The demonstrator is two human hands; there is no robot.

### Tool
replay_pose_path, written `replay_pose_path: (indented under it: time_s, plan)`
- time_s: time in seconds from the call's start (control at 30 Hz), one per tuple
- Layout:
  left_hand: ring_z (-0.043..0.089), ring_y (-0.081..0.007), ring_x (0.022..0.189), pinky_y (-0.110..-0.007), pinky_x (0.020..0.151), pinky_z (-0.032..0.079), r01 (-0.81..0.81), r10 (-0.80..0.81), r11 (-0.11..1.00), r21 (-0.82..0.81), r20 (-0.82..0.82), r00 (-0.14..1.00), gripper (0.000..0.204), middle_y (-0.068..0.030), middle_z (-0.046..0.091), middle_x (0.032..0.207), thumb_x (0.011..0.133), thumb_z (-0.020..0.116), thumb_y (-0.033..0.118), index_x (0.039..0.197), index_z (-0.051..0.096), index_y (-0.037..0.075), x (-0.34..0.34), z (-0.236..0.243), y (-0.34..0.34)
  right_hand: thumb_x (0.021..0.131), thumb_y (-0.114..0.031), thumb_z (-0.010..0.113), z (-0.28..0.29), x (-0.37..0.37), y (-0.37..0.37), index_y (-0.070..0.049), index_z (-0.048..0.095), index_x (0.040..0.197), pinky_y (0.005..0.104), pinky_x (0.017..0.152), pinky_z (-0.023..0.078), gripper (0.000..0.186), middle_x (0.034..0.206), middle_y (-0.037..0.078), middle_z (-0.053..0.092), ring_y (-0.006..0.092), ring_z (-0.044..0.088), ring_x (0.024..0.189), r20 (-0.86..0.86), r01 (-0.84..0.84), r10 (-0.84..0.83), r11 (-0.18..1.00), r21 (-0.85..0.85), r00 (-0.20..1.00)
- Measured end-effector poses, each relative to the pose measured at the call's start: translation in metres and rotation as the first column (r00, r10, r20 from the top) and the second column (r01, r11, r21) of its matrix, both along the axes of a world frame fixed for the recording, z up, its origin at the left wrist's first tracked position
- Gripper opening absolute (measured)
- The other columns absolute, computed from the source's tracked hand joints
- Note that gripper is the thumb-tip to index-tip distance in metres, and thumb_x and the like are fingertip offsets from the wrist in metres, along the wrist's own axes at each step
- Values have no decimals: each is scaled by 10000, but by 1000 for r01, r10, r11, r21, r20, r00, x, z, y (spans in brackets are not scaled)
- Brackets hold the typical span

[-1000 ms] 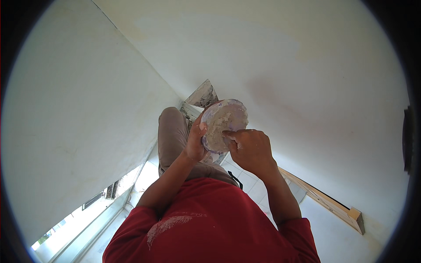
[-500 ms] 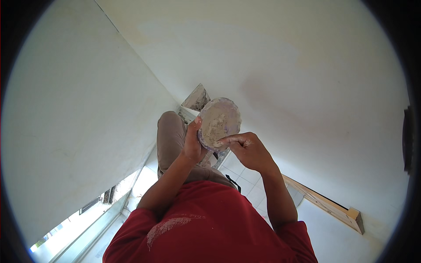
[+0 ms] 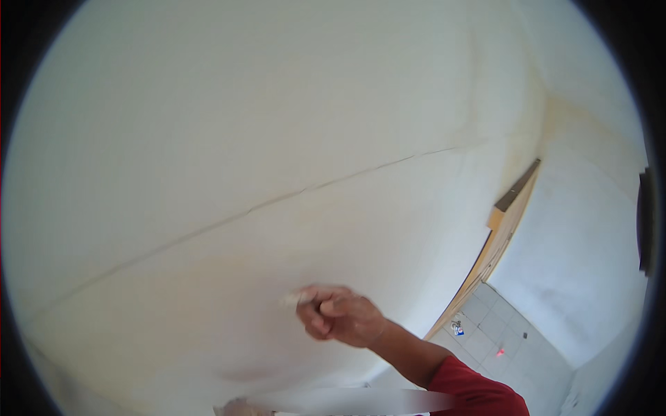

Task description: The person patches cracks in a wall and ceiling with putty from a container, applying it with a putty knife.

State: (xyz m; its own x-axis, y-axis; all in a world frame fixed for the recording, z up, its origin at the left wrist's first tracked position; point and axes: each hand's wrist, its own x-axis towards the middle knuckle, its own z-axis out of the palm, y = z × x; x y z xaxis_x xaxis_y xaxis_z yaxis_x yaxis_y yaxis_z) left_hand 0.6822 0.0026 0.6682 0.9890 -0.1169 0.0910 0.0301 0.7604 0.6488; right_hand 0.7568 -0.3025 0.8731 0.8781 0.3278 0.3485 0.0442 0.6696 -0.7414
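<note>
My right hand (image 3: 340, 315) is raised in front of the pale wall (image 3: 208, 132), its fingers curled in. A dab of pale grey putty (image 3: 290, 299) sits at the tip of the index finger, slightly blurred. Above the hand, a thin dark crack (image 3: 303, 190) slants up to the right across the wall. At the lower edge shows a small part of a brownish-grey thing (image 3: 239, 408), too cut off to name surely. My left hand cannot be made out.
On the right a light wooden frame (image 3: 494, 243) stands along the wall. Beyond it lies a tiled floor (image 3: 479, 305) with a few small items, among them a blue-and-white one (image 3: 458, 328) and a red spot (image 3: 500, 352). A blurred whitish patch crosses the lower edge.
The view has swung up and right from the putty bowl to the wall. My right hand has left the bowl with putty on its finger; bowl and left hand have dropped from clear view.
</note>
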Motion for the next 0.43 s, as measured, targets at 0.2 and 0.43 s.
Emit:
replay_pose_path:
  time_s: [0.2,0.43]
  plan:
    - [528,-404,1239,-647,990,458,-8,11,999,-41,63,998,748,-169,537,1357,892,470,631,1409,447,91,22,23,38,946,-182,479,174,-39,-127,55,496,1355,234,533,391,473,837,4,516,69,455,667,502,958,-860,212,194,88]
    - [544,-435,1224,-693,975,435,-105,106,994,-33,18,994,756,-193,563,1346,872,495,630,1372,489,63,58,40,55,911,-142,478,332,-19,-279,-57,506,1424,264,638,474,520,911,43,539,90,487,685,499,933,-803,-187,307,-325]
